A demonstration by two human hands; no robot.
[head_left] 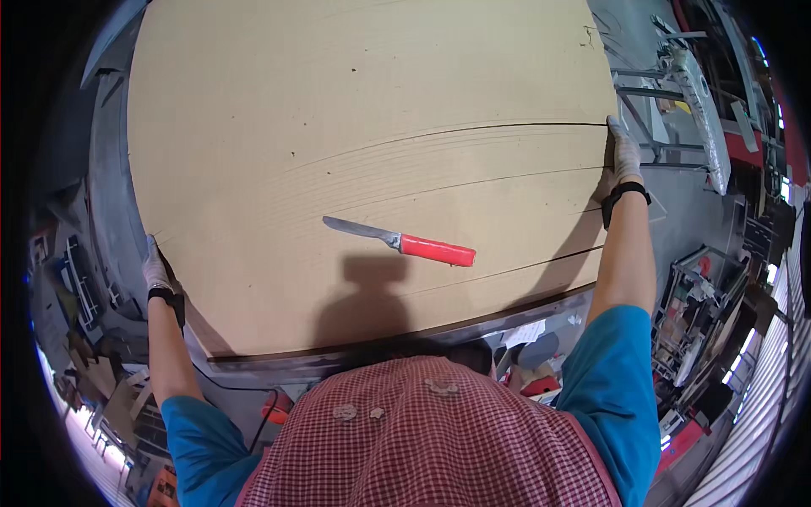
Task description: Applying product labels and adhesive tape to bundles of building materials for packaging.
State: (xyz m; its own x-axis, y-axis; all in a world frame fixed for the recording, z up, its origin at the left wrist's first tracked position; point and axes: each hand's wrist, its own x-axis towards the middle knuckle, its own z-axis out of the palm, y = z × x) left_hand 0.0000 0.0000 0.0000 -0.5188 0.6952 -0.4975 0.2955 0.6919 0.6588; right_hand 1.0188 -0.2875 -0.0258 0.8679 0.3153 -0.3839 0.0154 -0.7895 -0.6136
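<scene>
On board (245, 186): red-handled knife (402, 242)
Board left edge: left hand (155, 269), gloved, grasping it
Board right edge: right hand (625, 155), ditto

A workshop, by its cluttered rack (694, 314), ribbed wall (781, 338), metal framework (699, 101), and knife (414, 245) on a broad board (253, 152)

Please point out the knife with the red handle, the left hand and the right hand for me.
Knife (403, 244): head view, on the blade-side end of its red handle.
Left hand (155, 269): head view, middle of the hand.
Right hand (624, 155): head view, middle of the hand.
</scene>
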